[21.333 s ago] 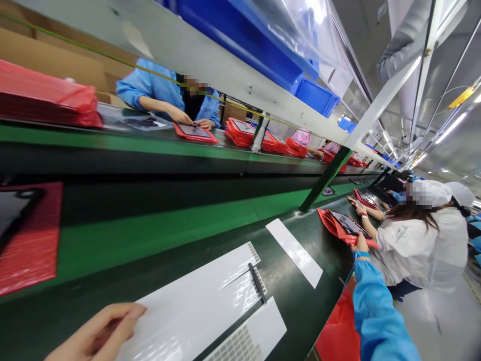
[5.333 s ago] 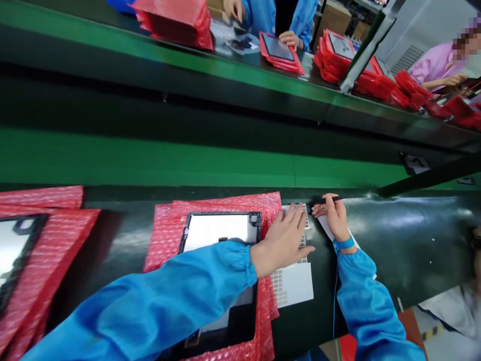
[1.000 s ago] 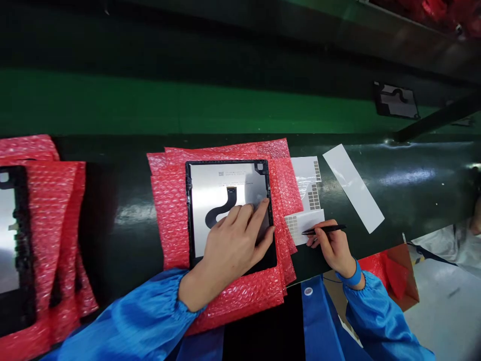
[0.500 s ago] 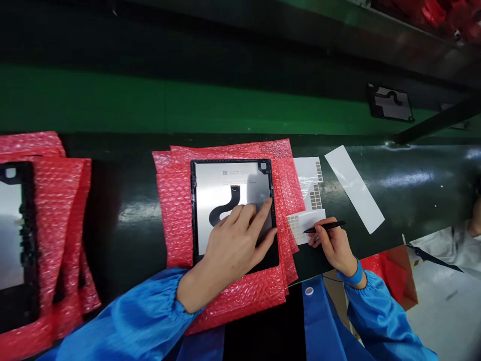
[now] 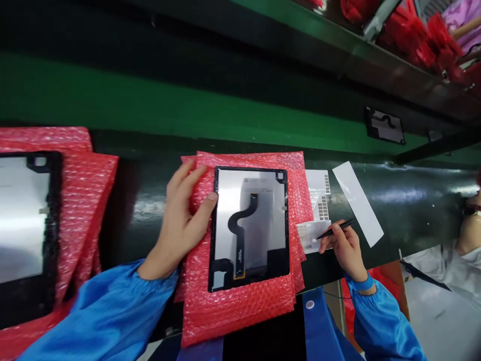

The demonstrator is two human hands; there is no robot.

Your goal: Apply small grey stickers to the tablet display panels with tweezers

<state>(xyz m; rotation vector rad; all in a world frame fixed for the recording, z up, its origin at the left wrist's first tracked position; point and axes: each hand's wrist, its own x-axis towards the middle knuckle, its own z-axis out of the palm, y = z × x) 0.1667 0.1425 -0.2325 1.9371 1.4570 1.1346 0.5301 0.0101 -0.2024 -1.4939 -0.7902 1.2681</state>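
A black-framed panel [image 5: 263, 220] with a silvery back and a curved black ribbon cable [image 5: 236, 220] lies on red bubble wrap bags [image 5: 240, 316] in the middle. My left hand [image 5: 184, 215] is at the panel's left edge, fingers apart over the bubble wrap, the thumb touching the frame. My right hand [image 5: 343, 245] is closed on black tweezers [image 5: 336, 228]. Their tip is over a sticker sheet [image 5: 308, 233], where a small pale piece shows. Behind it lie more white sheets [image 5: 317, 183] with rows of small grey rectangles.
On the left, another panel [image 5: 22, 225] lies on red bubble wrap [image 5: 84, 200]. A white strip [image 5: 356, 203] lies at the right. Another panel [image 5: 385, 125] is at the back right. Red bags [image 5: 406, 30] fill a shelf above. A person's arm [image 5: 469, 230] shows at the right edge.
My left hand has moved from the panel's right side to its left edge and spread open. My right hand still holds the tweezers at the sticker sheet. The view has shifted.
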